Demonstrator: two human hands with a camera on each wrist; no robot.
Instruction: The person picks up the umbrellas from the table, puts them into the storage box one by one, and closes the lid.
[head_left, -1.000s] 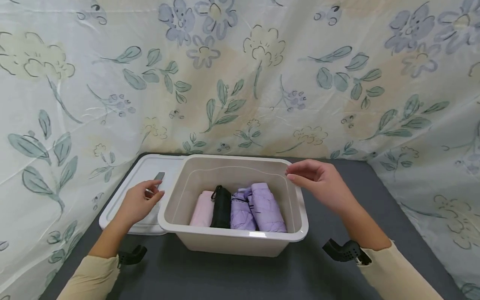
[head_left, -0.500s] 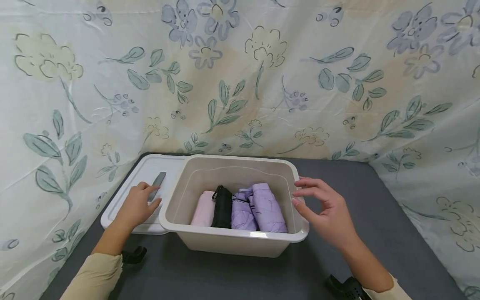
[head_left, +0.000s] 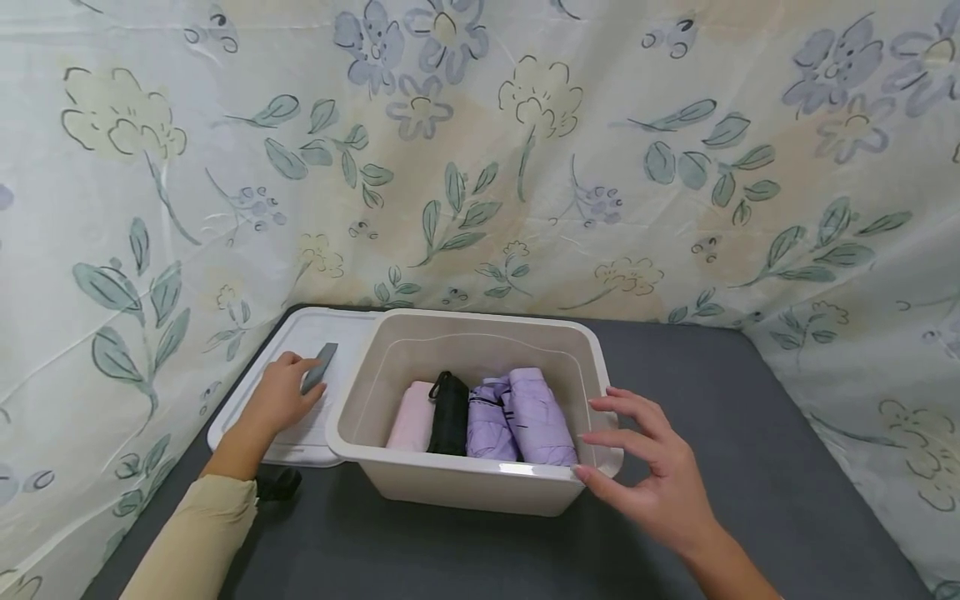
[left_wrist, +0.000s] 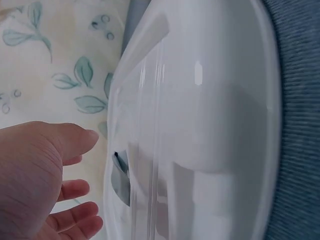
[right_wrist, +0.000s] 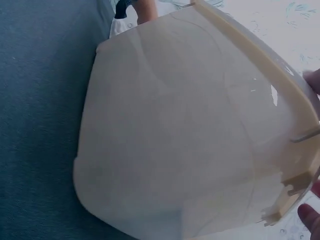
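Note:
A beige plastic storage bin (head_left: 450,461) stands in the middle of the head view. Inside lie a pink roll (head_left: 411,417), a black pouch with a cord loop (head_left: 448,421) and crinkled lavender fabric bundles (head_left: 536,417). My right hand (head_left: 652,475) is at the bin's front right corner, fingers spread and thumb close to the rim. Left of the bin lies a white lid (head_left: 300,329) with a grey strip-shaped piece (head_left: 318,367) on it. My left hand (head_left: 277,400) hovers over the lid, its fingertips close to that piece. In the left wrist view, loosely bent fingers (left_wrist: 75,217) hold nothing.
A dark grey tabletop (head_left: 690,375) carries the bin and lid. Floral cloth (head_left: 555,200) hangs behind and along both sides. The bin overlaps the lid's right edge in the head view.
My right hand has come down the bin's right rim from the far corner toward the front, its fingers spreading. My left hand has shifted slightly over the lid. The bin's contents stay put.

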